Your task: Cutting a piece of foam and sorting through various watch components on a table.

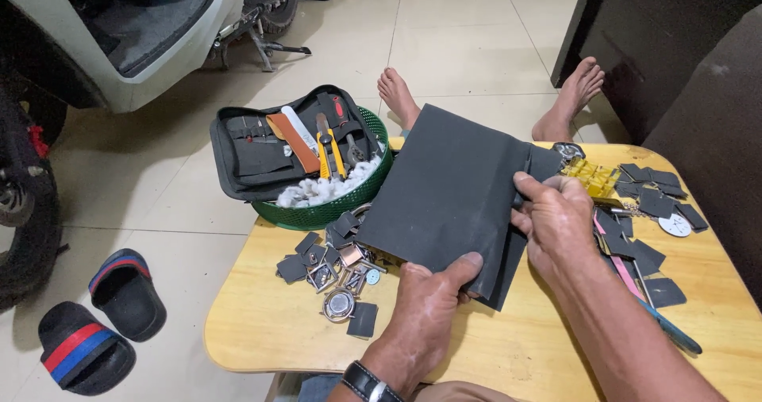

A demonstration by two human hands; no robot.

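A person's two bare hands hold a large dark grey sheet (444, 196) above a small wooden table (262, 330). Nearest, the left hand (425, 315), with a watch (367, 382) on its wrist, pinches the sheet's near edge, thumb on top and fingers hidden beneath. Just to the right and a little farther, the right hand (556, 219) closes its grip on the sheet's right edge, fingers curled over the top. The sheet tilts up and hides part of the table.

Left of the sheet, on the table, lies a heap of small dark squares and metal buckles (333, 263). On the right side lie more dark cut pieces (655, 203), a white disc (675, 225) and a blue-handled tool (671, 330).

Farther back, at the table's far left edge, a green basket (317, 211) holds white fluff and an open black tool pouch (262, 152) with yellow-handled pliers (329, 152). Beyond, two bare feet (397, 92) rest on the tiled floor. Sandals (95, 323) lie on the floor at near left.
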